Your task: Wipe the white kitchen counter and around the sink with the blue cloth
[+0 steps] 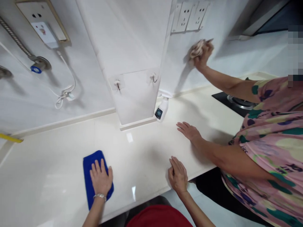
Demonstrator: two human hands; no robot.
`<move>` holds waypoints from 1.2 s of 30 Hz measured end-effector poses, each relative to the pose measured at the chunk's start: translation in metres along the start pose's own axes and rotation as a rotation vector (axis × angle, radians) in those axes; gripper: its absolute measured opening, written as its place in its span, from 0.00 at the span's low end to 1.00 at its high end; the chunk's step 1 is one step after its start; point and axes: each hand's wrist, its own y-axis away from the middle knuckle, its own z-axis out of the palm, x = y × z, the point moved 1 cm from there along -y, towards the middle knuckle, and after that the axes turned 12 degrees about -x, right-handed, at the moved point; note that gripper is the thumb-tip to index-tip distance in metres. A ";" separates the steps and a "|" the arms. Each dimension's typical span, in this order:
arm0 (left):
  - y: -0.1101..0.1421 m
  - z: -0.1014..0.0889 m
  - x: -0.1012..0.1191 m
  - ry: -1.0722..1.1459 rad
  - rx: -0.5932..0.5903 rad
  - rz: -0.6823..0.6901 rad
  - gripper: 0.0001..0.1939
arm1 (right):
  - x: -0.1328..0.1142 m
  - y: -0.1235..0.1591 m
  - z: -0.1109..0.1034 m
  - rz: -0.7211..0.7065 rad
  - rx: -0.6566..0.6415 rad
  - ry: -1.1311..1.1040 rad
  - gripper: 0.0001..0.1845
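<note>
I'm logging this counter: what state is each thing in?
Blue cloth: spread under the left hand
Spray bottle: upright
Co-worker's cloth: bunched against the wall
White plug: in the left socket
White cord: looped up
Right sockets: unused
Wall hooks: bare
Valve: open or closed unclear

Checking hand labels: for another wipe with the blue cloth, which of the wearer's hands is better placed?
Left, probably. The left hand lies spread on the blue cloth; the right hand is near the front edge of the counter, apart from the cloth.
</note>
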 end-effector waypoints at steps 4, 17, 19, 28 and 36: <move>0.034 0.007 0.071 0.058 -0.072 0.111 0.33 | 0.002 0.001 0.001 0.018 -0.073 -0.057 0.25; 0.064 0.031 0.278 0.452 -0.370 0.393 0.38 | 0.038 0.022 -0.037 0.185 -0.119 -0.646 0.21; 0.063 0.028 0.288 0.538 -0.414 0.429 0.37 | 0.041 0.019 -0.048 0.227 -0.113 -0.680 0.22; 0.074 -0.004 0.157 0.763 -0.191 0.291 0.25 | -0.036 -0.039 -0.011 -0.207 -0.152 -0.363 0.30; 0.081 -0.031 -0.033 0.295 -0.164 -0.311 0.29 | -0.060 -0.025 0.042 -0.358 -0.137 -0.141 0.34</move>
